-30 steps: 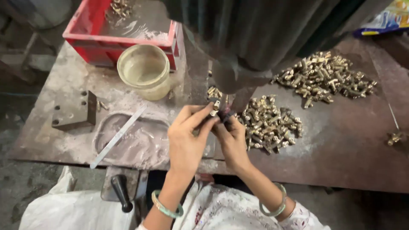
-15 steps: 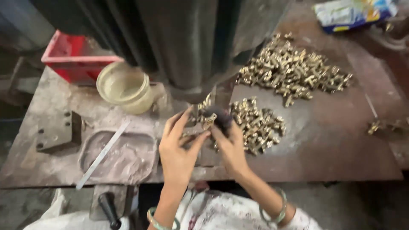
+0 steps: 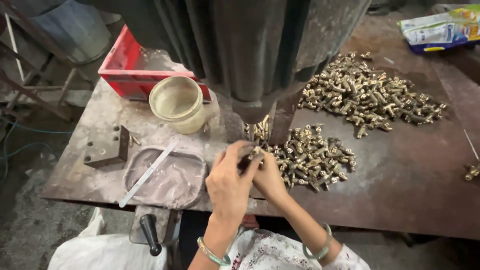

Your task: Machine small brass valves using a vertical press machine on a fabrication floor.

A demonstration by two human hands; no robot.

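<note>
Left hand (image 3: 231,181) and right hand (image 3: 268,176) pinch one small brass fitting (image 3: 256,151) together | under dark press machine (image 3: 250,50) | brass pile (image 3: 312,157) just beside, on rusty bench (image 3: 400,190) | plastic cup (image 3: 179,104) behind

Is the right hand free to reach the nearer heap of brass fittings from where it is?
Probably yes: the right hand sits at the edge of the nearer heap, with nothing between them.

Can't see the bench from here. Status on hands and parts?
Left hand and right hand together, pinching a small brass fitting under the machine head. Nearer brass pile beside right hand.
</note>
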